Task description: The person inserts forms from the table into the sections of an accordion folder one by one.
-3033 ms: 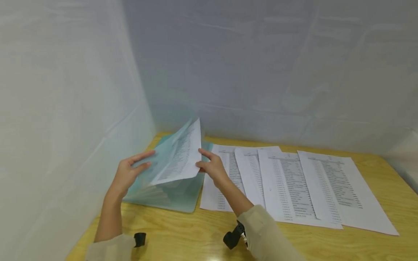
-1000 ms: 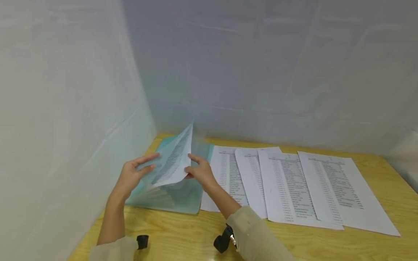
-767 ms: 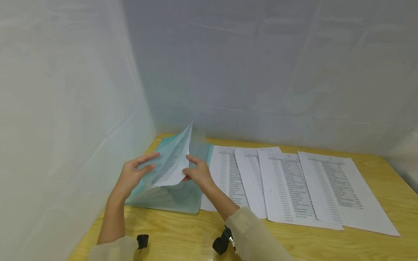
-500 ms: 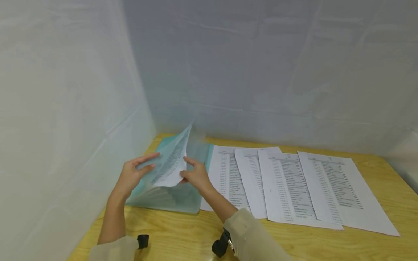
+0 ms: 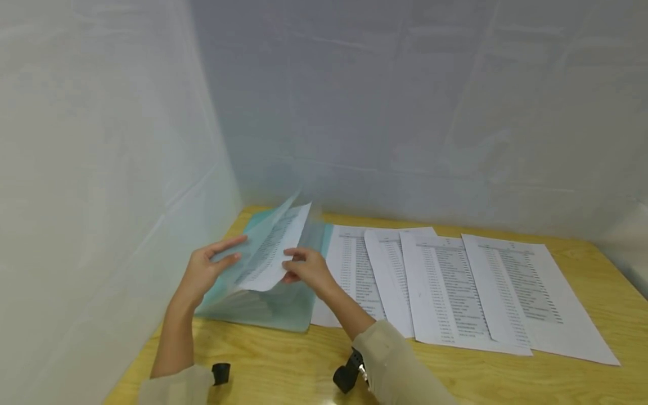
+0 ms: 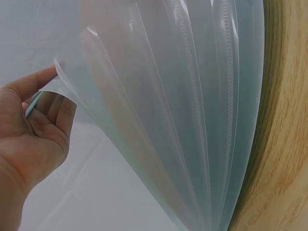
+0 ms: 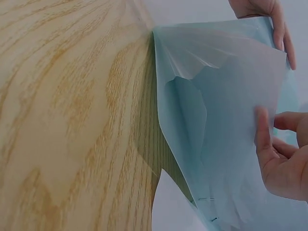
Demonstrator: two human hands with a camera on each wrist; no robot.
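Translucent blue-green plastic made up the display folder (image 5: 283,306), which lay at the far left corner of the wooden table (image 5: 283,365), close to the white sheeting on the left. Its clear sleeves (image 6: 192,120) were fanned upward from the spine, and the wrist views showed them glossy, thin and empty where light passed through. One printed sheet (image 5: 273,253) stood partly inside a raised sleeve, its long axis running from near to far and tilted up toward the far side, with its far corner highest. It was white paper carrying narrow columns of small dark text, too fine to read.

At the left edge of the lifted sleeve, the left hand (image 5: 202,273) held it up, thumb on one face and fingers fairly straight on the other. Against the sheet's right edge was the right hand (image 5: 306,270), its fingers curled and pinching the paper at mid-height.

To the right of the folder, four more printed pages (image 5: 455,287) lay flat in an overlapping row across the table, each with its long axis near to far. Beige sleeves covered both forearms, and a black strap mount (image 5: 346,374) showed at the right wrist.
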